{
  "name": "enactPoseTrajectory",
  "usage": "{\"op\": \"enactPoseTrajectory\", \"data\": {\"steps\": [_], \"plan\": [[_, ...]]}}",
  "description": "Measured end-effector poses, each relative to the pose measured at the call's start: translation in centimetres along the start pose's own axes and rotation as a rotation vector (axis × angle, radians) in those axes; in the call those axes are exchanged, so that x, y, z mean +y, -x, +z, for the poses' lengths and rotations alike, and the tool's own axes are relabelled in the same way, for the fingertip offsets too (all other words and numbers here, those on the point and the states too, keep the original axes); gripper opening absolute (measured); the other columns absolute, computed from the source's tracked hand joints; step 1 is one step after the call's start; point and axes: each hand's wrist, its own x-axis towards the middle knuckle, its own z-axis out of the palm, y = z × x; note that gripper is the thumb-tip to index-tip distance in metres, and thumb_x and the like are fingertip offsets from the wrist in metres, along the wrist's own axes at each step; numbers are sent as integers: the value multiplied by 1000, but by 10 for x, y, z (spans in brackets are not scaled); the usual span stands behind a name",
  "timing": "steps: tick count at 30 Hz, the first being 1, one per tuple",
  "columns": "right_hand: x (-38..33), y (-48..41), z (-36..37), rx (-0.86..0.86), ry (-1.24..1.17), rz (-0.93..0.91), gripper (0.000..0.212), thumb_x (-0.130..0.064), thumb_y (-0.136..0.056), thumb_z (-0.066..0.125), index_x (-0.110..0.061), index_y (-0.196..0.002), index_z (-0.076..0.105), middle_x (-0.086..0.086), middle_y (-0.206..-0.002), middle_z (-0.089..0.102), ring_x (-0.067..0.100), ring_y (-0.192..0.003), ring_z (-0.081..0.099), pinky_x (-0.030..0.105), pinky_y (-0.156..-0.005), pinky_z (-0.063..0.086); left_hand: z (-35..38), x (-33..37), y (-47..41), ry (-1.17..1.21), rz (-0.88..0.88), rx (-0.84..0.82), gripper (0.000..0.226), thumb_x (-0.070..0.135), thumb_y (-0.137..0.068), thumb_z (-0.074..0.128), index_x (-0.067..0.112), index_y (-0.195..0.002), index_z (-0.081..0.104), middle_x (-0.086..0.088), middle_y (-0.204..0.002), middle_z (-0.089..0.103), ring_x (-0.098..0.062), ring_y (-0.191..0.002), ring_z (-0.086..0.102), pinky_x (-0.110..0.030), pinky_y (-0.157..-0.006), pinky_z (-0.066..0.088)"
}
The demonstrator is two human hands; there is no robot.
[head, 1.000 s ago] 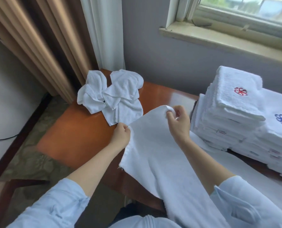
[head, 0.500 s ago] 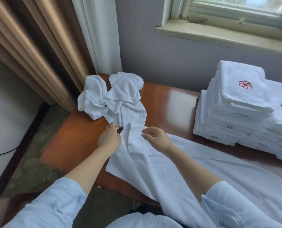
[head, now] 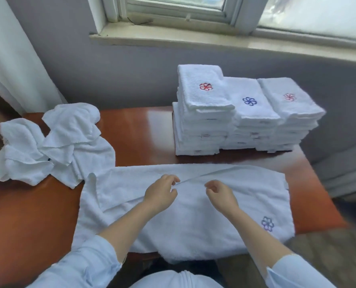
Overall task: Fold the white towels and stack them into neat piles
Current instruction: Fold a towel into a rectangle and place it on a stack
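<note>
A long white terry-cloth towel (head: 193,221) lies spread along the near edge of the glossy reddish-brown wooden tabletop (head: 139,134), with its near hem hanging over that edge. Its nap is soft and loopy. Its left end is folded back on itself, and a lilac embroidered flower (head: 267,223) sits near its near right corner. A raised crease runs across the towel's middle towards its far right corner. The left hand (head: 159,197) pinches the start of that crease between thumb and fingertips. The right hand (head: 221,197) hovers just beside it with its fingers curled, and whether it grips any cloth cannot be told. Both forearms come out of pale blue fabric sleeves (head: 83,265). At the far right corner of the tabletop stand three piles of folded white towels (head: 206,125), side by side and touching, squared and thick. The left pile is the tallest and shows a red flower on top, the middle one a blue flower, the right one a pink flower. At the far left corner a crumpled heap of small white cloths (head: 54,142) lies loose, and one of them touches the spread towel's left end. Behind the table is a grey painted wall (head: 121,75) with a pale stone window sill (head: 193,41). A white curtain (head: 12,59) hangs at the left, and a mottled carpet (head: 328,256) shows beyond the right edge.
</note>
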Motion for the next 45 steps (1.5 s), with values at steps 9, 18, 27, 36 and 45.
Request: {"op": "enactPoseTrajectory", "data": {"steps": [9,18,27,36,45], "plan": [[71,15,-54,113,97,74,34,-18,-92,52,-21,-125,60,-2,-134,56,17,-119,52,32,-93,45,65,86,-29,-132,192,-210,36,22,-93,54,28,-129,54,7,-132,52,-12,-117,52,-33,-93,46],[131,23,-87,117,382,184,58,-29,-93,51,-20,-146,32,4,-160,18,23,-144,23,36,-98,42,118,126,-41,-419,268,-275,65,37,-91,58,28,-150,31,1,-151,29,-21,-138,29,-32,-103,37],[163,-30,-136,-220,427,35,85,-32,-92,51,-34,-157,-2,-8,-162,-25,11,-149,-20,36,-104,38,135,148,-73,-561,139,-354,87,48,-96,53,31,-157,-8,-3,-162,-23,-26,-149,-20,-44,-122,-3],[155,-103,-181,-222,480,-139,74,-26,-90,49,-33,-155,13,-5,-165,-10,9,-150,-10,35,-103,36,124,177,-117,-378,6,-105,57,40,-95,56,28,-147,37,-2,-155,29,-23,-142,27,-34,-107,36],[158,-103,-180,-44,365,-171,46,-20,-86,53,-22,-131,50,-6,-143,34,18,-113,49,28,-67,39,105,190,-158,-319,-61,250,40,14,-91,56,20,-131,56,-6,-132,53,-32,-111,57,-38,-77,47]]}}
